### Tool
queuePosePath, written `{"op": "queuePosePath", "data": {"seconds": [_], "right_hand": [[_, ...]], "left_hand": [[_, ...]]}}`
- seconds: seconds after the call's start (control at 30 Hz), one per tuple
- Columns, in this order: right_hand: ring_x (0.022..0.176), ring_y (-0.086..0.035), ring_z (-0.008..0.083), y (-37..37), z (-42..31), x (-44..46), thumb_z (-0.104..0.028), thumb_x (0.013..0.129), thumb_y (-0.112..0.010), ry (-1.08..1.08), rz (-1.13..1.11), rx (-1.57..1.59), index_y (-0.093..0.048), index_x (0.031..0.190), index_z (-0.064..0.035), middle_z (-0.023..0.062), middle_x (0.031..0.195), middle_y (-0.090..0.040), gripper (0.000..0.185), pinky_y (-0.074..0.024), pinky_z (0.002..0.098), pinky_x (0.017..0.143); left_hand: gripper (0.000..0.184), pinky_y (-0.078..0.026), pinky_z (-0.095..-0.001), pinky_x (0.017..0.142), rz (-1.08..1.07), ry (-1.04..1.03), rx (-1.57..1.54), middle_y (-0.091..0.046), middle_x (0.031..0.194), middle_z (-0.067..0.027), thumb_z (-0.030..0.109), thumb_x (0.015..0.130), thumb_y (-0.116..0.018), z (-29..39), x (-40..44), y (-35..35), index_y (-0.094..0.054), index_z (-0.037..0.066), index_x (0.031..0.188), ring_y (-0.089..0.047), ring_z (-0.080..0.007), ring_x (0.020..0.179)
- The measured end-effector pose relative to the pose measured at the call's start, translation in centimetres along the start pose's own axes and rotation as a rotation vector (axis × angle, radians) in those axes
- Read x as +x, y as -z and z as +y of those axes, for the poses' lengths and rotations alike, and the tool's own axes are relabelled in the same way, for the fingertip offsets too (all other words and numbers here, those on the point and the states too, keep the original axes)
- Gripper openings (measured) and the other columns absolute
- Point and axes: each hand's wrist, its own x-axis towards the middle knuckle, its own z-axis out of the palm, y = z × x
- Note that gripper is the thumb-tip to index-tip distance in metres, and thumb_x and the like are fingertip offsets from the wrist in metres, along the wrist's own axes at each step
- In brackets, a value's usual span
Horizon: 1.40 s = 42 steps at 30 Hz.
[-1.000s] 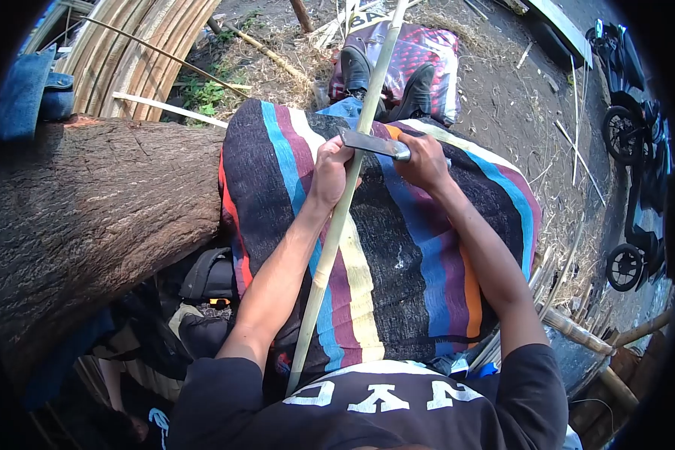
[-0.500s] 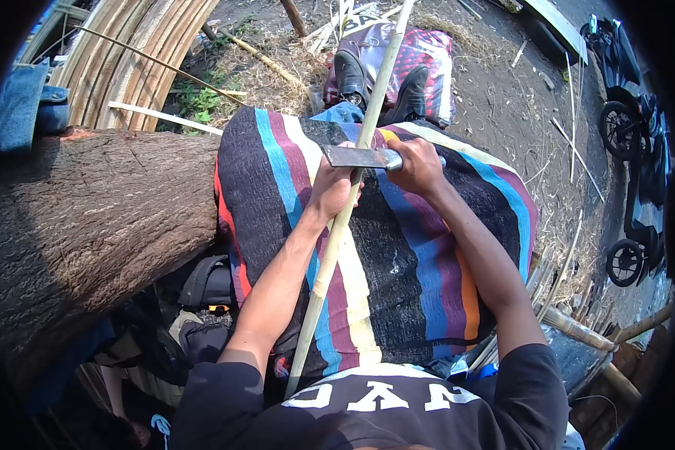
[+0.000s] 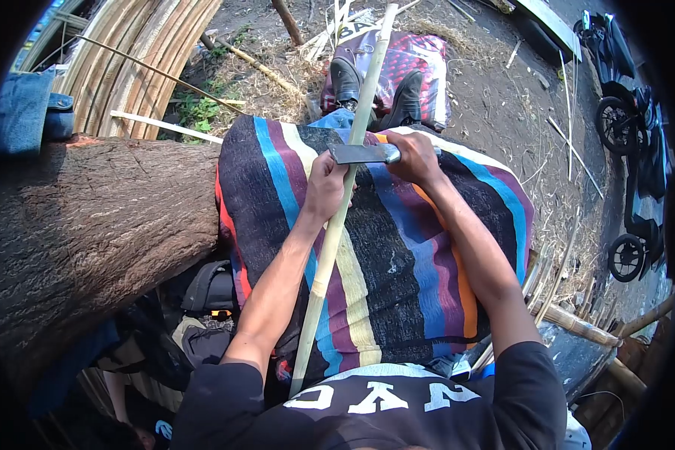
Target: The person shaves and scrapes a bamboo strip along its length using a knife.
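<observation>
A long pale-green bamboo strip [image 3: 328, 259] runs lengthwise over the striped blanket [image 3: 397, 277] on my lap, its near end against my shirt and its far end past my shoes. My left hand [image 3: 325, 189] is closed around it near the middle. My right hand [image 3: 415, 159] grips the handle of a broad-bladed knife [image 3: 358, 154]. The blade lies flat-looking across the bamboo, just beyond my left fist, its tip reaching over the left knuckles. Whether the edge bites into the bamboo cannot be made out.
To the left lies a thick log [image 3: 97, 217], with blue denim [image 3: 22, 112] on it. Curved stacked slats [image 3: 131, 64] rise behind. My shoes [image 3: 405, 97] rest by a printed sack [image 3: 431, 64]. Motorcycles [image 3: 630, 180] stand far right; bamboo poles [image 3: 577, 326] lie near right.
The knife has shifted slightly away from me along the bamboo. The bamboo's far end has swung a little left. Both hands keep their grip.
</observation>
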Motion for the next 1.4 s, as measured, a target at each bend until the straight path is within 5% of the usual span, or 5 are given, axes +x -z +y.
{"op": "queuePosePath", "data": {"seconds": [0.2,0.53,0.67,1.13,1.4], "right_hand": [[0.075,-0.068,0.0361,1.6,-1.8,-0.5,-0.015,0.070,-0.068,-0.008,0.010,-0.055,-0.072,0.096,-0.0097,0.0139,0.077,-0.069,0.027,-0.0533,0.0466,0.065],[0.069,-0.067,0.0391,0.0,1.0,0.4,-0.017,0.069,-0.068,-0.021,0.002,-0.046,-0.063,0.077,-0.0069,0.0169,0.068,-0.064,0.014,-0.0518,0.0496,0.061],[0.070,-0.068,0.0428,1.5,6.3,0.5,-0.024,0.080,-0.067,-0.303,0.171,-0.082,-0.070,0.082,-0.0068,0.0244,0.073,-0.067,0.018,-0.0549,0.0514,0.063],[0.067,-0.068,0.0390,3.2,1.3,0.7,-0.014,0.069,-0.070,-0.044,0.072,-0.047,-0.067,0.078,-0.0076,0.0177,0.066,-0.065,0.011,-0.0548,0.0490,0.062],[0.076,-0.069,0.0400,4.5,5.0,0.1,-0.024,0.075,-0.069,-0.328,0.037,-0.226,-0.069,0.081,-0.0107,0.0200,0.074,-0.068,0.014,-0.0552,0.0511,0.071]], "left_hand": [[0.036,-0.041,-0.0254,0.035,-0.082,0.016,-0.092,-0.055,0.061,-0.0026,0.039,0.107,-0.051,-0.3,-0.5,-0.1,-0.062,0.005,0.101,-0.052,-0.0101,0.041],[0.034,-0.045,-0.0241,0.037,0.010,0.041,0.068,-0.059,0.066,-0.0056,0.034,0.106,-0.051,0.7,-0.1,-1.4,-0.058,0.002,0.098,-0.054,-0.0109,0.041],[0.035,-0.045,-0.0229,0.035,-0.033,0.051,-0.051,-0.056,0.063,-0.0033,0.037,0.107,-0.048,0.3,-1.1,-0.5,-0.056,0.005,0.096,-0.052,-0.0094,0.040],[0.037,-0.042,-0.0244,0.033,-0.142,0.124,-0.019,-0.054,0.063,-0.0043,0.040,0.109,-0.042,1.3,-1.7,-2.4,-0.053,0.006,0.103,-0.051,-0.0112,0.038],[0.039,-0.044,-0.0229,0.034,-0.212,0.170,0.007,-0.055,0.064,-0.0019,0.044,0.108,-0.042,0.4,-2.2,-2.9,-0.052,0.006,0.104,-0.051,-0.0100,0.037]]}}
